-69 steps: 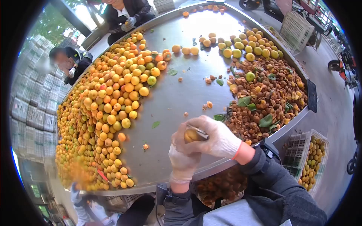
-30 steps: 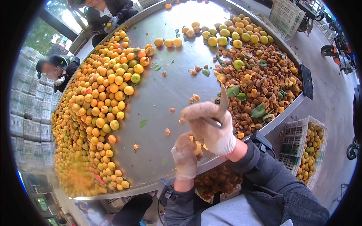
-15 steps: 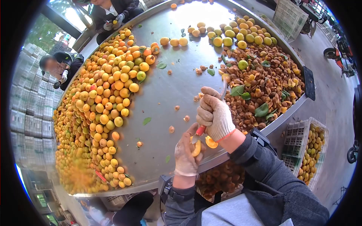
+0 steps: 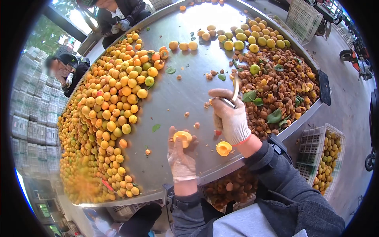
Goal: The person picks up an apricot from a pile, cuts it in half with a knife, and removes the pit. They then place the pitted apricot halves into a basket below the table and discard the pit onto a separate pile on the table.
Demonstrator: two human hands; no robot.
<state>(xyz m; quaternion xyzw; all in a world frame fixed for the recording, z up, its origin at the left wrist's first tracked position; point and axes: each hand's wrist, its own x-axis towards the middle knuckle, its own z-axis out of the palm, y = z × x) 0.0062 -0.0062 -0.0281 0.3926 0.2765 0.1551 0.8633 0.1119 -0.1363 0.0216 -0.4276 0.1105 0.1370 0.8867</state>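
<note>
My left hand (image 4: 182,162), in a whitish work glove, holds a pale orange apricot half (image 4: 183,135) with its cut face up and the thumb across it. My right hand (image 4: 233,120), also gloved, is closed around a knife whose curved blade (image 4: 236,87) points up and away from me; the red handle tip shows below the fist. Another apricot half (image 4: 224,149) lies hollow side up on the metal table (image 4: 158,102), just below my right hand. A few brown pits (image 4: 196,125) are scattered between the hands.
Whole apricots (image 4: 114,102) form a big heap on the left, with a red-handled tool (image 4: 107,185) on it. Brown pits (image 4: 272,85) and leaves are piled right. A crate of apricots (image 4: 327,158) stands beyond the right edge. Two people (image 4: 118,19) work along the left edge.
My left hand has moved left and up, away from the right hand, bringing the apricot half into view. My right hand has turned slightly and shifted down, with the blade now more visible.
</note>
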